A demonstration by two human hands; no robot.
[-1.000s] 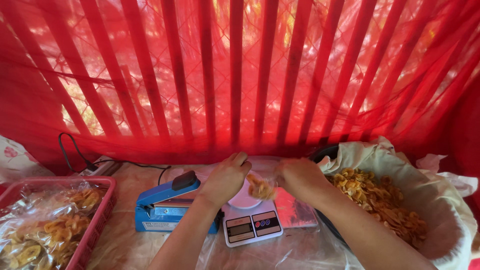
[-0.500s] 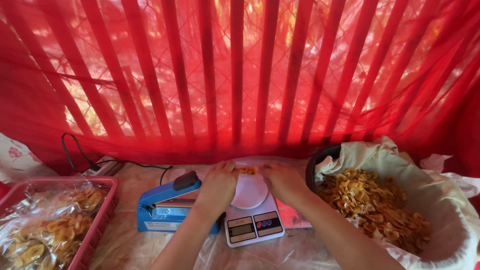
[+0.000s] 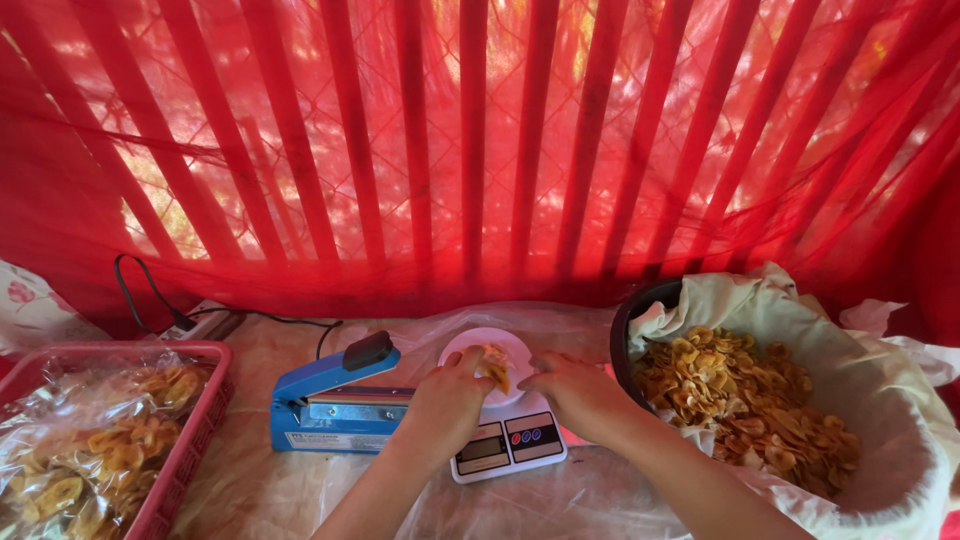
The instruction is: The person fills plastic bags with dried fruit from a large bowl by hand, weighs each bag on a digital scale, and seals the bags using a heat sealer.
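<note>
Your small clear bag of chips (image 3: 494,366) sits on the kitchen scale (image 3: 505,440) near the middle of the table (image 3: 280,490), pinched at its mouth by your left hand (image 3: 447,398) and right hand (image 3: 572,388), fingers narrow around it, though the plastic is hard to make out. Keep the bag upright and centred on the pan. A second ago you held it higher and nearer the big tub of chips (image 3: 780,410) at the right edge; the blue sealer (image 3: 335,405) has not moved.
</note>
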